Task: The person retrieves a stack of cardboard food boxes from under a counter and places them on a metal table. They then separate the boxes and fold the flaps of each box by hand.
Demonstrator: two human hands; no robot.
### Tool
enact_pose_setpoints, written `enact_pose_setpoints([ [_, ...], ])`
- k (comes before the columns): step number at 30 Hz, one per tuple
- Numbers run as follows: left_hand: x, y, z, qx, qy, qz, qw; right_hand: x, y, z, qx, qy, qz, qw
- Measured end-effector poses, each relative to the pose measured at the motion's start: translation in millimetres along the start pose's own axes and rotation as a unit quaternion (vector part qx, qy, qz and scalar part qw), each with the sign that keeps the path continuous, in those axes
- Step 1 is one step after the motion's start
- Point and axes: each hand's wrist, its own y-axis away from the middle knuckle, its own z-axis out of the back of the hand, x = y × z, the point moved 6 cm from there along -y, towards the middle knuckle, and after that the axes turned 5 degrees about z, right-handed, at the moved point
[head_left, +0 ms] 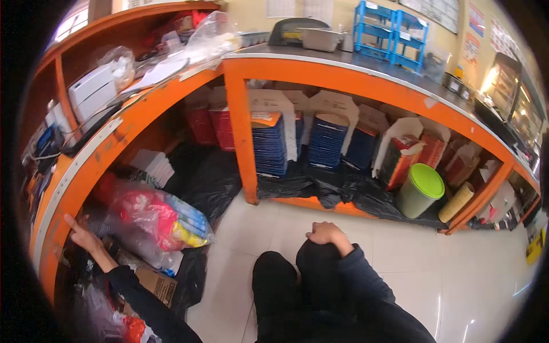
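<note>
My left hand (84,235) is at the orange edge of the left counter (103,154), one finger stretched out against it and nothing held. Just right of that hand, on the lower shelf, lies a clear plastic bag (154,220) with pink, blue and yellow items inside. My right hand (326,233) rests on my bent knee (320,263), palm down, holding nothing. Below the left arm is a brown cardboard box (155,286), partly hidden by the sleeve.
Stacks of blue folded boxes (269,146) stand under the orange-framed counter (372,71) ahead. A green-lidded container (420,191) and a tan roll (456,203) stand at the right. Black plastic sheeting (200,171) lines the shelves. Blue racks (374,31) stand on top.
</note>
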Motion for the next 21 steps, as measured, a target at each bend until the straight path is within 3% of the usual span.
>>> enact_pose_setpoints([
  [5,-26,22,-17,0.015,0.062,-0.029,0.998,-33,-12,4,0.025,-0.114,0.100,0.988],
  [8,-33,29,-22,0.017,0.080,-0.033,0.996,-54,-12,-8,0.079,-0.338,0.167,0.923],
  [11,-36,32,-23,0.022,0.086,-0.037,0.995,-59,-1,-25,0.134,-0.506,0.105,0.845],
  [12,-36,33,-24,0.022,0.089,-0.035,0.995,-64,-3,-34,0.108,-0.526,0.038,0.843],
  [15,-41,36,-30,0.019,0.092,-0.054,0.994,-66,-27,-52,0.124,-0.526,0.035,0.841],
  [21,-51,54,-48,-0.035,0.048,-0.052,0.997,-9,-48,-48,0.139,-0.387,0.114,0.904],
])
